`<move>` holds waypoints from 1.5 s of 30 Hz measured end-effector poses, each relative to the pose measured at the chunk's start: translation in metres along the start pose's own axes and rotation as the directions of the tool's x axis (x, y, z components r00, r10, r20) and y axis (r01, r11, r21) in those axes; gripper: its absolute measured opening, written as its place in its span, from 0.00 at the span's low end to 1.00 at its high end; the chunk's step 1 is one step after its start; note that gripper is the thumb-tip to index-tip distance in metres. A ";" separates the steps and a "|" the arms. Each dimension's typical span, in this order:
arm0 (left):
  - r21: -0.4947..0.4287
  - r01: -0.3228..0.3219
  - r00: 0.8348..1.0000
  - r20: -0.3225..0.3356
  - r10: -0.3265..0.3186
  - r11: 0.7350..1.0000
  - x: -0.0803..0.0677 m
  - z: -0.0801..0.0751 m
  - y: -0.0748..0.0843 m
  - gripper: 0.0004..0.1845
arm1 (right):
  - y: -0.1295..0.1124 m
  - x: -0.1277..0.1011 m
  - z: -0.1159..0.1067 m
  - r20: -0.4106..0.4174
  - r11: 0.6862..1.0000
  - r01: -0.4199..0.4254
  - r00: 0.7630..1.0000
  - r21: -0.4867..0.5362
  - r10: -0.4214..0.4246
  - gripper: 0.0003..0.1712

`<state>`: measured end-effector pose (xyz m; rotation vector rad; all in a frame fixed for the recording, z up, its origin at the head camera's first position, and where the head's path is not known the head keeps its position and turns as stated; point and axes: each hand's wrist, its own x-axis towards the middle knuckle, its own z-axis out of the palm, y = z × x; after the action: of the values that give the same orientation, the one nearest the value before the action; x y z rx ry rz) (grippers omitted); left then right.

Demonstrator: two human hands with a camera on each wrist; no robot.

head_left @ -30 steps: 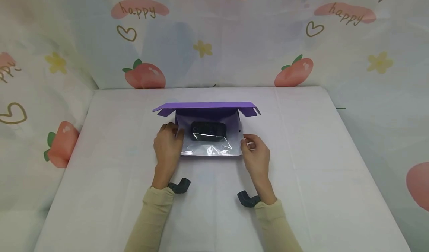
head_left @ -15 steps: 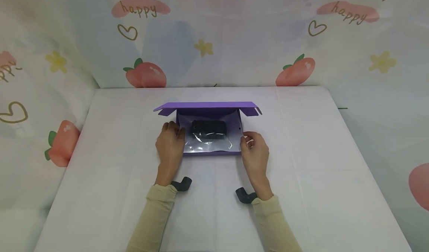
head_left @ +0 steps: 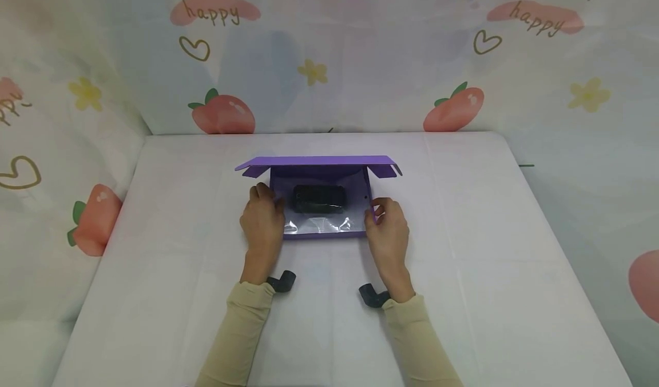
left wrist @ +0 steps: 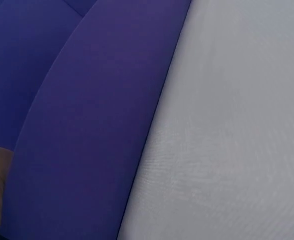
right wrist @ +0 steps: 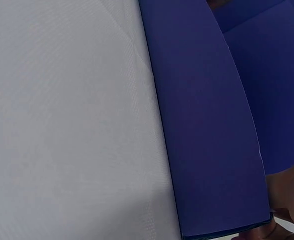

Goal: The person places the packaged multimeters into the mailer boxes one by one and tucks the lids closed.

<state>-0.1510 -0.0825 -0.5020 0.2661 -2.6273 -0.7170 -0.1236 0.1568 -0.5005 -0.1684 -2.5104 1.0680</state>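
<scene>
An open purple cardboard box (head_left: 325, 235) sits on the white table, its lid (head_left: 319, 161) raised at the back. Inside it lies a clear plastic bag (head_left: 309, 223) with a black block-shaped item (head_left: 319, 199) in it. My left hand (head_left: 261, 218) grips the box's left side wall, thumb on the inner side and fingers outside. On the opposite side my right hand (head_left: 388, 227) pinches the right wall near its front corner. In the right wrist view, the thumb (right wrist: 289, 192) shows inside the purple front wall (right wrist: 206, 125). The left wrist view shows the front wall (left wrist: 87, 125) close up.
A white cloth covers the table (head_left: 489, 261) around the box. Printed curtains (head_left: 360, 61) hang behind and at both sides. A black wrist-camera mount (head_left: 282, 282) juts inward from the left wrist, and another mount (head_left: 373, 296) from the right.
The plastic bag's front edge, which overhung the box's front, has gone down inside the front wall. The right hand has shifted slightly forward and inward; the left hand has barely moved.
</scene>
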 end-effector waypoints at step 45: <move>0.031 -0.253 0.945 0.223 0.240 0.967 -0.038 0.007 0.051 0.27 | -0.045 -0.001 0.012 0.451 0.974 0.204 0.882 -0.099 -0.139 0.34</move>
<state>-0.1239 -0.0255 -0.4932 -0.1336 -2.8222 -0.6128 -0.1251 0.1174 -0.4762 0.2892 -2.9395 0.9331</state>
